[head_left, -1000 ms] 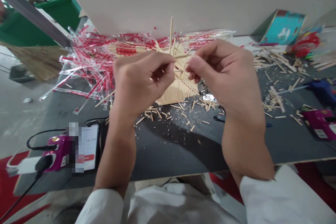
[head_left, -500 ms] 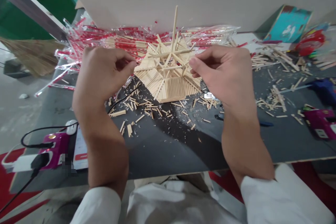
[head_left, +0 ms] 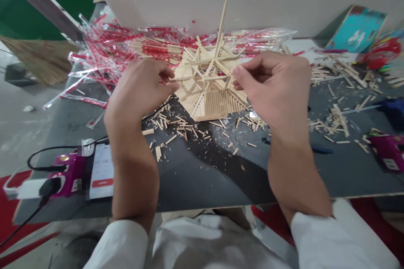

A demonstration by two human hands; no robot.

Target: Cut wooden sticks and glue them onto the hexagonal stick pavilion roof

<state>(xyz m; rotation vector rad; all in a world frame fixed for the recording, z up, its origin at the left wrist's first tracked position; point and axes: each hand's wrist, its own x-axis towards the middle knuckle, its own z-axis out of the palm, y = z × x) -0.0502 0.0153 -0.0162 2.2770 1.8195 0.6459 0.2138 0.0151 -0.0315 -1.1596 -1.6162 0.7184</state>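
Evidently, a purple power block (head_left: 75, 168) and a phone (head_left: 102, 164) are lying on the counter (head_left: 195, 195) to the near left of the stick model (head_left: 217, 103), while red-and-clear wrappers (head_left: 107, 46) are lying heaped to its far left. The left hand (head_left: 135, 88) is reaching in at the model's left side, its fingers (head_left: 168, 88) curling close around the end of a thin stick (head_left: 183, 78); whether they are gripping or merely touching it, I cannot tell. The model itself is sitting on the counter, between and beyond the hands. Its sloping lower faces are showing tight rows of sticks, so that part is looking largely done; the upper frame (head_left: 216, 78) is standing open, with one tall stick (head_left: 222, 17) rising slightly tilted, and is seemingly lacking such rows, though its far side is hiding. Short offcuts (head_left: 158, 153) are littering the counter before the model. The right hand (head_left: 277, 84) is hovering at the model's right side, its fingers bunching near the frame; whether they are pinching anything, I cannot tell. Loose sticks (head_left: 347, 71) are lying well right of the model.
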